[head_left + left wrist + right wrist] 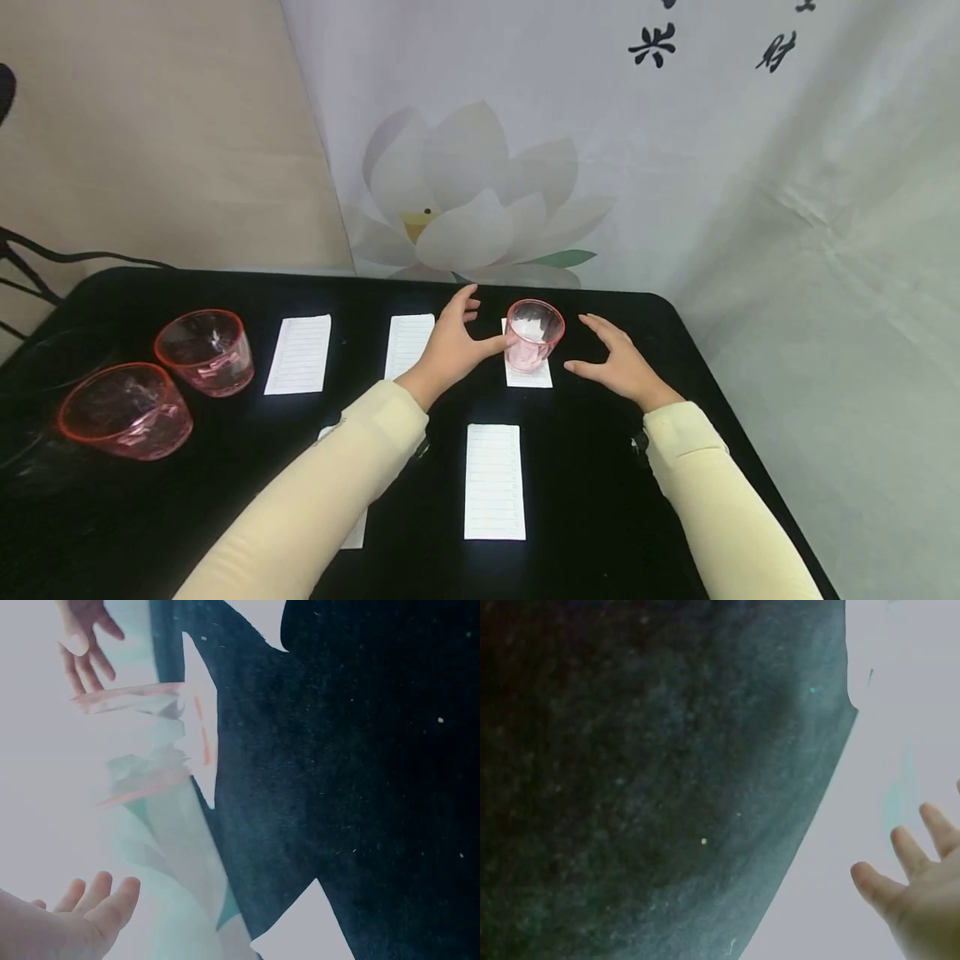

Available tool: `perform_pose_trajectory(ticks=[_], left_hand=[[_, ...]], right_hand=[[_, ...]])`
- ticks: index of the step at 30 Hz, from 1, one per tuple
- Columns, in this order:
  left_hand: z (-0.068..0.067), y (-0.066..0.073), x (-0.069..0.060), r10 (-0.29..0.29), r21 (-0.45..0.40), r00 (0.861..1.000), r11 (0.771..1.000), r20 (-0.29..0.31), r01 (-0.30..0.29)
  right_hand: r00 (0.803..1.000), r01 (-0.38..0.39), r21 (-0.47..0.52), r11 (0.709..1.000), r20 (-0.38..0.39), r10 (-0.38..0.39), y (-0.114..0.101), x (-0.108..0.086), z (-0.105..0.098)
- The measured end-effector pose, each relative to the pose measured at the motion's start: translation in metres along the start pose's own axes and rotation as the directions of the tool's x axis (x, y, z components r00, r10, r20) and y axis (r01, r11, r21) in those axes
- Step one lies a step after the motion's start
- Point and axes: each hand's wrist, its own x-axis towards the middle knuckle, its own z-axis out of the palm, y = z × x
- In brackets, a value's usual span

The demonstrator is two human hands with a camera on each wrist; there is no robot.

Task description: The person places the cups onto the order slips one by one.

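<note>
A clear pinkish glass (528,354) with a red rim stands upright on a white lined paper slip (528,380) toward the back right of the black table. My left hand (457,346) is at its left with fingers spread; the thumb reaches the glass's edge in the head view. In the left wrist view a gap shows between that hand (75,922) and the glass (142,742). On the other side, my right hand (618,362) is apart from the glass, fingers extended. The right wrist view shows only this hand's fingers (907,862) and the table edge.
Two more red-rimmed glasses (206,354) (127,412) stand at the table's left. White lined slips (298,354) (408,343) lie along the back, another (495,483) lies in front, and one (355,533) is partly under my left sleeve. A printed cloth (472,167) hangs behind the table.
</note>
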Motion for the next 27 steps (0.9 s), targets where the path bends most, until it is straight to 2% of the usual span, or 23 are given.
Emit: perform_pose_trajectory(ticks=[5,12,19,27], left_hand=[[-0.012,0.006,-0.013,0.037,-0.019,0.999,0.999,0.009,-0.037],[-0.039,0.005,-0.040,0.074,-0.012,0.997,0.997,-0.004,-0.074],[-0.063,0.003,-0.058,0.118,-0.031,0.991,0.992,-0.058,-0.120],[-0.092,0.007,-0.075,0.145,-0.062,0.982,0.986,-0.119,-0.153]], right_hand=[[0.998,0.010,0.032,0.999,-0.056,-0.008,-0.001,-0.011,-0.008],[0.991,0.057,0.086,0.995,-0.129,-0.046,-0.007,-0.024,-0.014],[0.979,0.113,0.120,0.986,-0.181,-0.091,-0.017,-0.030,-0.014],[0.965,0.184,0.110,0.977,-0.207,-0.159,-0.034,-0.033,-0.012]])
